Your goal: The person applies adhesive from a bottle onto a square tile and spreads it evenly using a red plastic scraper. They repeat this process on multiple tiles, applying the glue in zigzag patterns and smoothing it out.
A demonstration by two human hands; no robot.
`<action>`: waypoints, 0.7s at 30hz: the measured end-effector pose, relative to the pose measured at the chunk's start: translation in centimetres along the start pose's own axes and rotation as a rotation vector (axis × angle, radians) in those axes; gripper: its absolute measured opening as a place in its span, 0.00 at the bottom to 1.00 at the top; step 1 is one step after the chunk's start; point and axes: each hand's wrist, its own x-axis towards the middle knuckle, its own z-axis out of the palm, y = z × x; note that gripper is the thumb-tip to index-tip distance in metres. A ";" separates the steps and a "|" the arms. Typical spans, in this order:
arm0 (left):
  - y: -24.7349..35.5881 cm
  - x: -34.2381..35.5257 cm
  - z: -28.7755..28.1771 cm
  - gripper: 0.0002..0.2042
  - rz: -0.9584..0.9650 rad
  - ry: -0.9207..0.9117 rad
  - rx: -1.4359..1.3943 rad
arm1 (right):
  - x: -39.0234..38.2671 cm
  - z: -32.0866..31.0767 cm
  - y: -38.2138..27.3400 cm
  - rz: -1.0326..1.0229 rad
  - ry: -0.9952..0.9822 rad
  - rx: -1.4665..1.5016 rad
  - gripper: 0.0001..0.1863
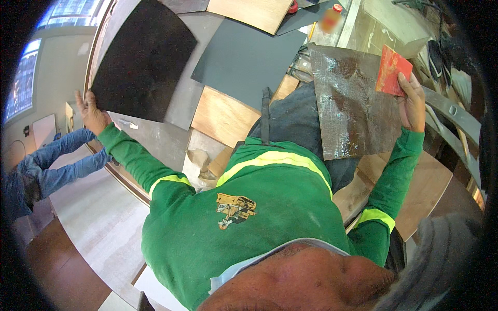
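The right hand [411,98] has its fingers closed on a red square [390,71] at the edge of a glossy brown sheet [345,109], while the left hand [93,114] meets a black sheet [147,62], its grip unclear from here.

Wearing a green long-sleeved top [244,179], displaying a bright yellow band [275,158] across the belly, matching stripes [376,217] around both sleeves, a yellow-and-black emblem [236,208] on the chest; also wearing a pale collar [231,276], dark trousers [298,111] and a dark strap [265,116].
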 end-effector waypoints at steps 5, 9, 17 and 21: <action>5.5 -12.1 13.2 0.15 0.188 -0.325 0.513 | 4.4 8.0 -0.5 -0.077 -0.067 -0.156 0.26; -7.3 -26.7 24.4 0.40 0.607 -0.651 0.393 | 8.0 18.0 3.1 -0.337 -0.321 -0.647 0.21; -15.8 -30.8 20.1 0.36 0.331 -0.607 0.604 | 11.7 34.7 20.7 -0.777 -0.618 -1.186 0.15; -16.3 -29.3 21.0 0.33 -0.082 -0.529 0.383 | 10.4 34.8 29.4 -0.784 -0.726 -1.494 0.12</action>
